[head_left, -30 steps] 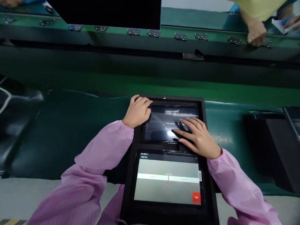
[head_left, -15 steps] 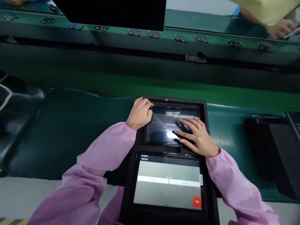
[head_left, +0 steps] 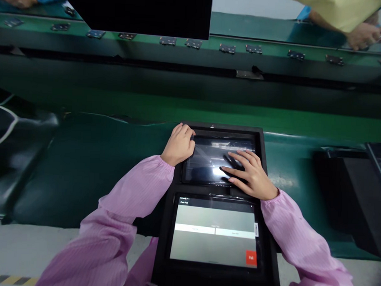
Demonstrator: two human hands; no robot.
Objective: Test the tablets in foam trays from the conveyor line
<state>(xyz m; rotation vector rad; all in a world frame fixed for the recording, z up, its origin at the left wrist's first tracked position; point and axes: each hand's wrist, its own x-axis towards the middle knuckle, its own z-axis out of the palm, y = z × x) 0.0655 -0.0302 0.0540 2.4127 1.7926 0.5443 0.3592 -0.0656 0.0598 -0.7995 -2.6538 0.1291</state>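
Nearest, below both hands' fingers, a lit tablet (head_left: 215,232) with a flat grey screen lies in a black rectangular tray (head_left: 267,262). Beyond it in the same tray, the glossy dark tablet (head_left: 208,160) lies under the right hand (head_left: 250,175), fingers spread flat on its glass. The left hand (head_left: 178,144) curls its fingers over the left edge. Farther off, small dark parts (head_left: 226,48) line the green conveyor (head_left: 192,105).

Right hand (head_left: 250,174) covers the lower right of the dark tablet (head_left: 208,158); left hand (head_left: 179,143) hides its left corner. Lit tablet (head_left: 215,231) text too small to read. Tray (head_left: 269,262) cut off at the bottom edge. Co-worker's hand (head_left: 361,35), top right, perhaps holding something, blurred.
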